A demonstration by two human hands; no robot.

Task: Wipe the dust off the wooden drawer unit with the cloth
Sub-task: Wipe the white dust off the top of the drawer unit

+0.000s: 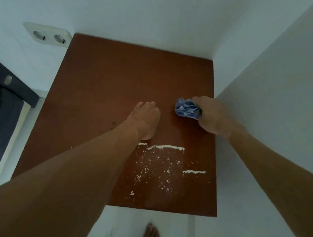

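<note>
White corner, wooden drawer unit (pixel 116 84): your right hand (pixel 212 118) clamps cloth (pixel 187 108); dust patch (pixel 156 165) at 6 o'clock from it. Left hand (pixel 145 118) flat, fingers straight.

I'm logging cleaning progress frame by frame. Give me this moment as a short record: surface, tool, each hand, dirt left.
surface: wooden drawer unit, top seen from above
tool: blue cloth, bunched, near the top's right edge
right: right hand grips the cloth
left: left hand rests flat on the top, mid-surface
dirt: white dust, specks and streaks on the near half, not yet wiped
</note>
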